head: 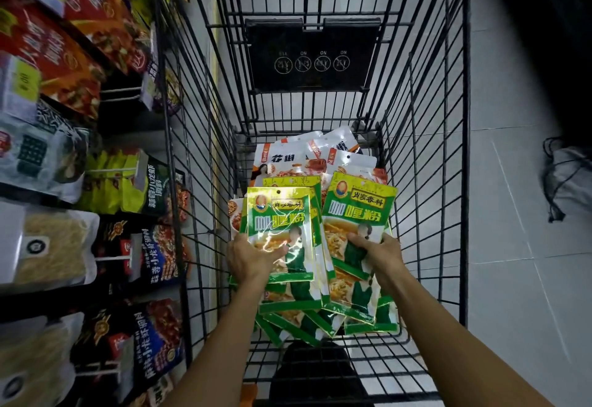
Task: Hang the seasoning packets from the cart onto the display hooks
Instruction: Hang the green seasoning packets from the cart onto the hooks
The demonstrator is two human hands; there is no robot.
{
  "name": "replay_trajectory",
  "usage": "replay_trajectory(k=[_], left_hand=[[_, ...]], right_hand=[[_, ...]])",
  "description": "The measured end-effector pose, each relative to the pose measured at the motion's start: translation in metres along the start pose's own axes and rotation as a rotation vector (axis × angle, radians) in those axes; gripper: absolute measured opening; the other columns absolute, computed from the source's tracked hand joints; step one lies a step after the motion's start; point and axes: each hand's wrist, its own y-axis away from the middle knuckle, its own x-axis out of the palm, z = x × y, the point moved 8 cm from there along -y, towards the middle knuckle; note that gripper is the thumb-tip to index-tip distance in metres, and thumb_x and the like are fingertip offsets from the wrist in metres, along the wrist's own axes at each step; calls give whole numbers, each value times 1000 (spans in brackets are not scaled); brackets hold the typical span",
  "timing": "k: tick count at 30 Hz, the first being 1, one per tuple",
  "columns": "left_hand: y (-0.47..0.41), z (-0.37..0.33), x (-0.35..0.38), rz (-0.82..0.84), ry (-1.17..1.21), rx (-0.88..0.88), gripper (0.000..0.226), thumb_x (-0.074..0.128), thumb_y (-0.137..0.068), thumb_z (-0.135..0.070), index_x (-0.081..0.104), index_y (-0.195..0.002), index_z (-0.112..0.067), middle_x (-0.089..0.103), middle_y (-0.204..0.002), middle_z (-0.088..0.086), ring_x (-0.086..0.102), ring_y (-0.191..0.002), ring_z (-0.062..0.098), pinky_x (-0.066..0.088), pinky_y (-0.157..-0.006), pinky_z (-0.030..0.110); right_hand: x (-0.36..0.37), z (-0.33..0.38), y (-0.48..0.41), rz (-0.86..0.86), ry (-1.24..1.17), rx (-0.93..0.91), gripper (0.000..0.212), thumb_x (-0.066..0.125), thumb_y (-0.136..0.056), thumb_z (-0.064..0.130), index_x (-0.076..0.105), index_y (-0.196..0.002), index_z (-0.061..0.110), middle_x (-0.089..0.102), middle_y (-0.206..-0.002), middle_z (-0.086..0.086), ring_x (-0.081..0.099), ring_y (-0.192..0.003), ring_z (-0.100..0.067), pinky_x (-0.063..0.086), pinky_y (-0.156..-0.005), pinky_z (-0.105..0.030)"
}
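Observation:
Both my hands reach down into a black wire cart. My left hand grips a small stack of green and yellow seasoning packets, thumb across the front. My right hand holds another green packet, tilted to the right, thumb on its front. More green packets lie fanned out beneath on the cart floor. White and orange packets lie further in. Display hooks with hanging packets line the shelving at left.
The shelving on the left carries red boxes, black seasoning packets and noodle bags. The cart's folded child seat flap stands at the far end. Grey floor tiles lie to the right, with a dark bag on them.

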Motion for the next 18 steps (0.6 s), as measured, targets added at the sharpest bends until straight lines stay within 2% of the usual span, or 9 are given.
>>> replay_trajectory(k=[2,5,7,8,11,13,16,18], left_hand=[[2,0,-1,-4,95,-21,89,91,-57,-22,46,-130,1,55,-130,21,55,-116,37,50,-84,34],[5,4,-1,39,293,-101,70,91,-57,-11,56,-117,-2,62,-120,17,60,-106,33,50,-81,32],[11,7,-3,53,405,-157,52,89,-60,-6,59,-102,-3,66,-111,15,61,-94,27,49,-73,29],[15,7,-4,59,442,-177,48,87,-62,-5,60,-101,-3,66,-109,15,61,-93,27,48,-72,28],[26,0,-14,87,516,-171,39,84,-67,-3,62,-100,-5,66,-109,15,62,-96,28,49,-78,31],[36,-14,-30,79,569,-125,33,83,-70,-5,59,-91,-13,63,-103,8,60,-85,22,49,-72,28],[57,-41,-70,59,662,-12,34,82,-73,-12,53,-90,-18,57,-90,-5,58,-79,15,47,-60,20],[76,-61,-107,38,705,81,31,81,-74,-18,53,-86,-23,60,-86,-4,60,-76,11,46,-53,16]], right_hand=[[4,1,4,54,-26,0,24,74,-80,5,63,-101,3,69,-87,-8,66,-66,-12,51,-47,-19],[7,6,10,67,-12,-35,26,69,-85,4,61,-109,1,68,-94,-11,66,-71,-15,51,-52,-23],[3,12,15,26,35,-63,15,68,-87,6,62,-101,5,67,-98,-14,65,-75,-20,50,-55,-26],[0,17,18,5,58,-74,9,68,-87,8,62,-94,7,67,-98,-15,65,-79,-25,51,-58,-29],[-6,41,32,-14,137,-160,7,68,-88,12,63,-88,7,67,-97,-22,65,-93,-37,56,-80,-46],[-8,67,48,2,186,-270,9,66,-89,13,64,-94,5,68,-100,-23,66,-91,-35,56,-78,-43],[-4,113,80,68,182,-430,5,65,-90,15,63,-91,11,69,-95,-13,67,-89,-29,56,-73,-37],[2,149,105,116,225,-524,7,67,-89,19,63,-87,13,68,-86,-6,68,-82,-21,56,-68,-32]])
